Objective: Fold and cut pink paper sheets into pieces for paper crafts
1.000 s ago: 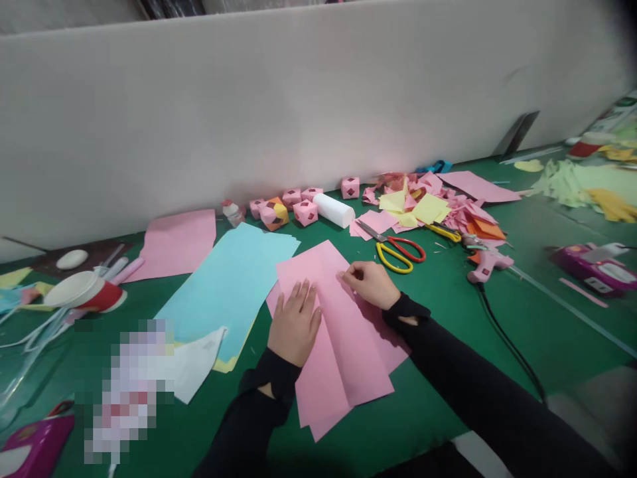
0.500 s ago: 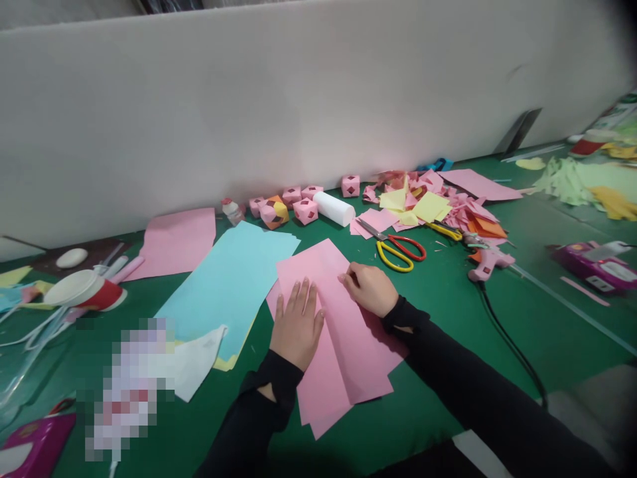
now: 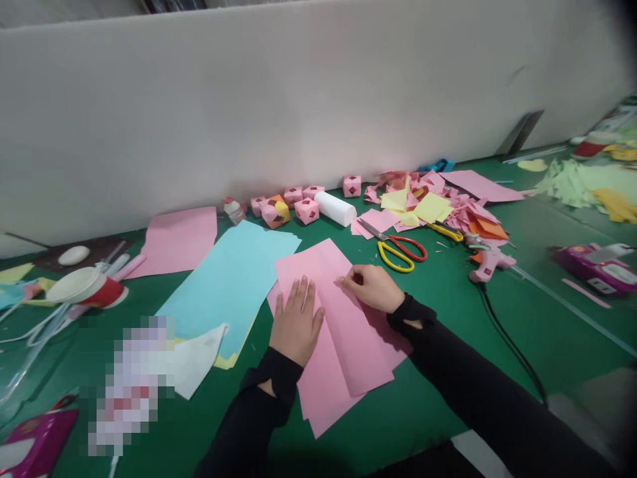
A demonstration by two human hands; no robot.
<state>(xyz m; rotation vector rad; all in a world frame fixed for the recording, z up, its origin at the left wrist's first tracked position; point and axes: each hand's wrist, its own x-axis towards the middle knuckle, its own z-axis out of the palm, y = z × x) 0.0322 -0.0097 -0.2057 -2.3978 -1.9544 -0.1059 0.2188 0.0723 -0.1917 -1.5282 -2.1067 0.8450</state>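
Note:
A creased sheet of pink paper (image 3: 348,345) lies over other pink sheets on the green table in front of me. My left hand (image 3: 297,322) rests flat on its left half, fingers stretched out and pointing away from me. On the right side, my right hand (image 3: 373,285) is closed, thumb and fingertips pinched together at the upper right part of the sheet. Its palm side is hidden. A fold line runs lengthwise between the two hands. Scissors (image 3: 395,249) with red and yellow handles lie beyond my right hand.
Light blue sheets (image 3: 233,272) lie to the left, near a paper cup (image 3: 87,289). Small pink folded-paper pieces (image 3: 307,210) and a white roll (image 3: 336,208) line the white partition (image 3: 298,99). Paper scraps (image 3: 432,206) and a corded pink glue gun (image 3: 490,262) are at right.
My right hand has shifted slightly to the right, its fingertips still at the pink paper. The sheet's lower right part has moved a little; my left hand stays almost in place.

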